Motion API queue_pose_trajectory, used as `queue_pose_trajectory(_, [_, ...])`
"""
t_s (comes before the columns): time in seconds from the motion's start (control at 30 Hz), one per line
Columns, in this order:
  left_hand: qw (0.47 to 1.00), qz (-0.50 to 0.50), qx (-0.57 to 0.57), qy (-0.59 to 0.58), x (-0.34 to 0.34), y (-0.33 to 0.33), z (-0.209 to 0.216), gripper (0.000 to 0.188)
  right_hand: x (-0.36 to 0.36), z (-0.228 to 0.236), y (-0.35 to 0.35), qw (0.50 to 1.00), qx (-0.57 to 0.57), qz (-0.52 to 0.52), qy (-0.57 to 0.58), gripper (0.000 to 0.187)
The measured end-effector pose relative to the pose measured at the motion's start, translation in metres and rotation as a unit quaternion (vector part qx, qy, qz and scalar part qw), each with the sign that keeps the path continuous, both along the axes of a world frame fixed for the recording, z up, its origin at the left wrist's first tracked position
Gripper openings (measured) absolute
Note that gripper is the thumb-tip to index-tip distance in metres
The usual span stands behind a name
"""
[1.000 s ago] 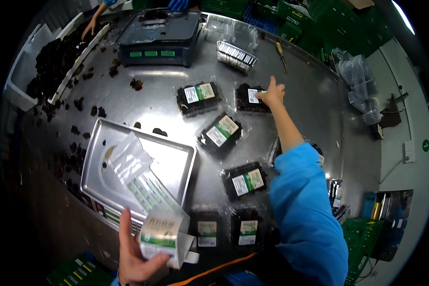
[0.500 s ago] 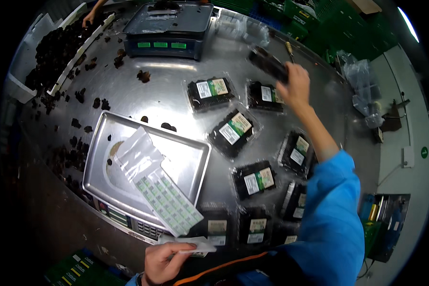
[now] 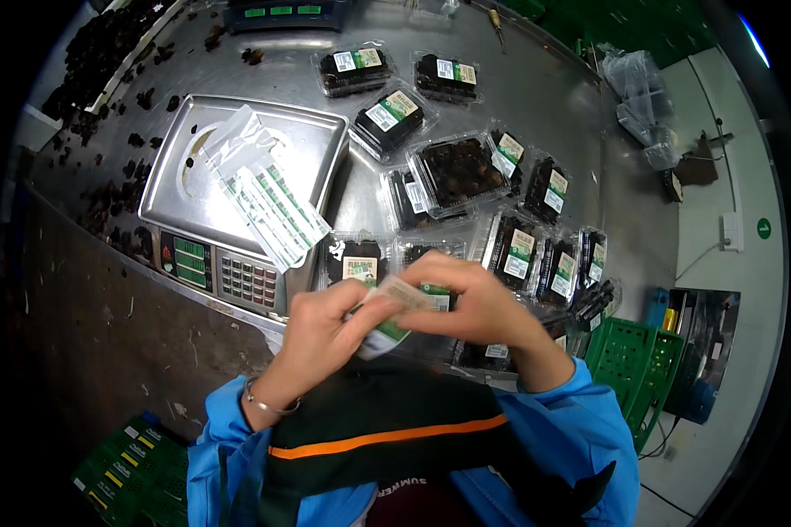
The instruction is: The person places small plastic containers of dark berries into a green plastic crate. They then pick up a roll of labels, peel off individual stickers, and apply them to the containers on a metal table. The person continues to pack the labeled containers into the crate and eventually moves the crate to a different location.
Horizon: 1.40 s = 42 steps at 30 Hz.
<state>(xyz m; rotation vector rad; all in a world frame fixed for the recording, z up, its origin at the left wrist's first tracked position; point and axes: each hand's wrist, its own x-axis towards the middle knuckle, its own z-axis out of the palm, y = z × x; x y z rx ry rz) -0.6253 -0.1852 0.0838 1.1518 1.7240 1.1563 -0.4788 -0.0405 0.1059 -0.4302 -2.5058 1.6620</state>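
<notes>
In front of my chest, my left hand [image 3: 318, 335] grips a small stack of white and green labels [image 3: 380, 341]. My right hand [image 3: 470, 303] is closed at the stack's upper edge, its fingers pinching a label there; motion blurs the fingertips. Just beyond my hands lie several clear plastic boxes of dark, crinkled pieces, such as one labelled box [image 3: 391, 119]. One box with no label showing on its lid [image 3: 461, 171] rests partly on its neighbours. My hands partly cover the nearest boxes.
Left of the boxes stands a scale [image 3: 176, 198] with a label sheet [image 3: 277, 211] across its pan. Dark scraps [image 3: 119, 211] litter the steel table's left side. A second scale [image 3: 286, 16] is at the back, a green crate [image 3: 628, 360] at right.
My right hand has let go of the dark box it held farther back and come to the labels in my left hand. A box with no visible label now lies atop others. The view has tilted down.
</notes>
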Motion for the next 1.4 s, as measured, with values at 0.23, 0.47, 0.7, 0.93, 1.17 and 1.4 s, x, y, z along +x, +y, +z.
queue_pose_trajectory(0.23, [0.966, 0.119, -0.038, -0.227, -0.028, -0.067, -0.053, 0.025, -0.019, -0.005, 0.135, 0.957, -0.049, -0.287, 0.019, 0.024])
queue_pose_trajectory(0.47, [0.891, 0.336, 0.238, -0.190, -0.041, -0.121, 0.001, 0.083, -0.032, -0.120, 0.145, 0.817, 0.435, -0.325, -0.191, 0.075])
queue_pose_trajectory(0.7, [0.897, 0.361, 0.144, -0.210, -0.049, -0.132, -0.045, 0.022, -0.207, -0.080, 0.024, 0.964, 0.219, 0.061, 0.135, 0.026])
queue_pose_trajectory(0.93, [0.883, 0.393, 0.095, -0.238, -0.041, -0.143, -0.066, 0.022, -0.255, -0.115, 0.038, 0.887, 0.397, 0.228, -0.066, 0.020])
queue_pose_trajectory(1.17, [0.905, 0.318, 0.096, -0.267, -0.059, -0.104, -0.060, 0.039, -0.231, -0.124, 0.041, 0.942, 0.325, 0.067, -0.056, 0.012])
queue_pose_trajectory(1.4, [0.952, 0.217, 0.049, -0.208, -0.078, -0.102, -0.055, 0.024, -0.109, -0.092, 0.085, 0.897, -0.193, -0.390, 0.086, 0.016])
